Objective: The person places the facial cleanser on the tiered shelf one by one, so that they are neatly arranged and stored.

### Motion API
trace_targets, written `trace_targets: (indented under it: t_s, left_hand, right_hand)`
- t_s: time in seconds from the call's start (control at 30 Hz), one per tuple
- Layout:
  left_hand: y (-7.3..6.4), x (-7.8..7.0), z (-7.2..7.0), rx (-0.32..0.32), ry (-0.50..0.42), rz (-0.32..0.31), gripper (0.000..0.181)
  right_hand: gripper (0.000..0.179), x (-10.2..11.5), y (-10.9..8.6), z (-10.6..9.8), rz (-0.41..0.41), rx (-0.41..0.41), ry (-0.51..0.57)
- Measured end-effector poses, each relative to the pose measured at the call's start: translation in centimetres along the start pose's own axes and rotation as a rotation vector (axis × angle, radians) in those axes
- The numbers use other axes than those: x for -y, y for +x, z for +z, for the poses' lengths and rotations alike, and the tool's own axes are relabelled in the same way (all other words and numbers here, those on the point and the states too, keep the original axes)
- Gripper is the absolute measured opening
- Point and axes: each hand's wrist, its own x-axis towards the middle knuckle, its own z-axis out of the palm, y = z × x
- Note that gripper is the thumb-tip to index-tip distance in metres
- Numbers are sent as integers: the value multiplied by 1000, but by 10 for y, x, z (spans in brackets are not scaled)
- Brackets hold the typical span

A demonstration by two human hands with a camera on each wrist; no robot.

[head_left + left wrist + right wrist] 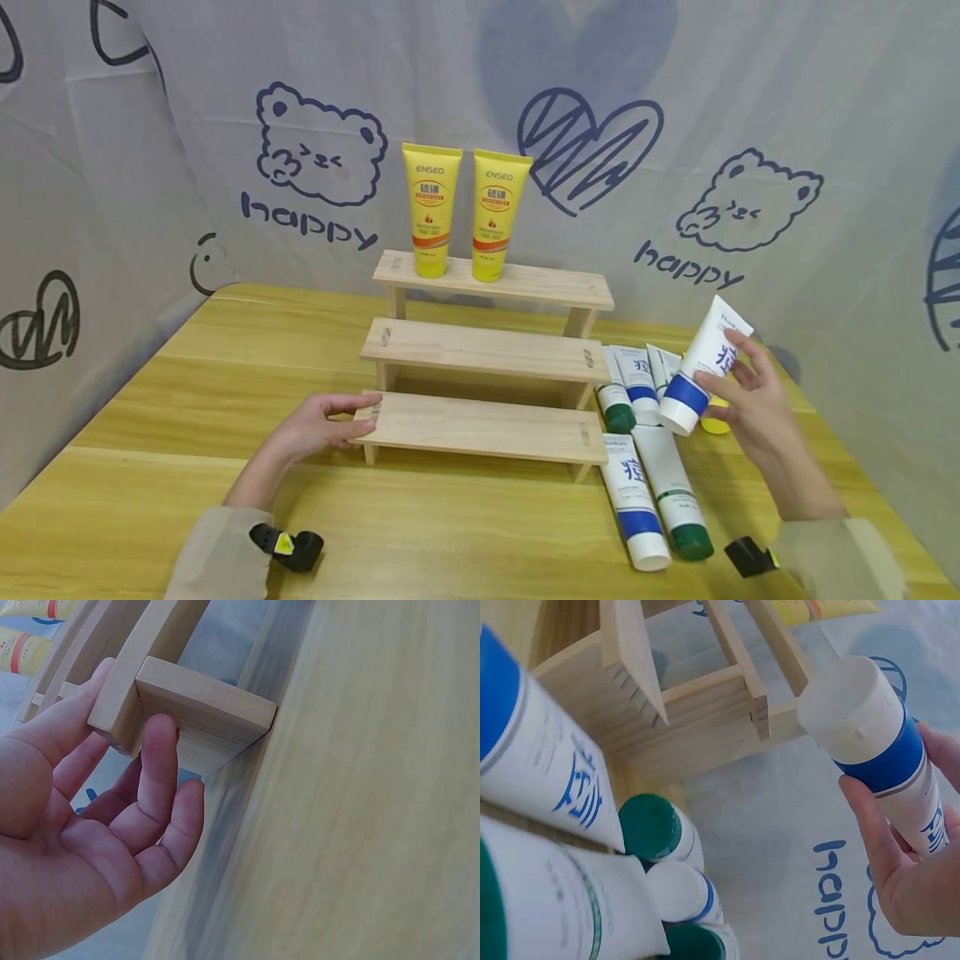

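Note:
A three-step wooden stand (480,427) stands on the table, two yellow tubes (431,208) upright on its top step. My left hand (318,427) grips the left end of the lowest step; the left wrist view shows fingers curled beneath the board (202,694). To the right of the stand, my right hand (759,408) holds a white tube (699,375) with a blue band, tilted, its white cap (851,701) pointing down and left in the head view. The tube is raised above several other tubes lying on the table.
Lying right of the stand are a blue-banded white tube (633,500), a green-capped tube (678,500) and more tubes (637,379) behind them. A yellow tube (715,426) is mostly hidden by the right hand. A printed cloth (450,67) hangs behind the table (150,400).

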Motion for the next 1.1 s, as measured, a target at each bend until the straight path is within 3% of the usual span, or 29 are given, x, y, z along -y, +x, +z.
trace_targets:
  t_s: [0.37,0.7,1.1]
  left_hand:
    - [1,0,0,-6,-3,-4,53]
    - [1,0,0,-6,-7,3,54]
    - [0,1,0,0,-5,5,54]
  right_hand:
    - [58,10,16,27,-94,45,271]
    - [60,20,30,52,-173,64,318]
    - [66,34,48,89,-260,13,333]
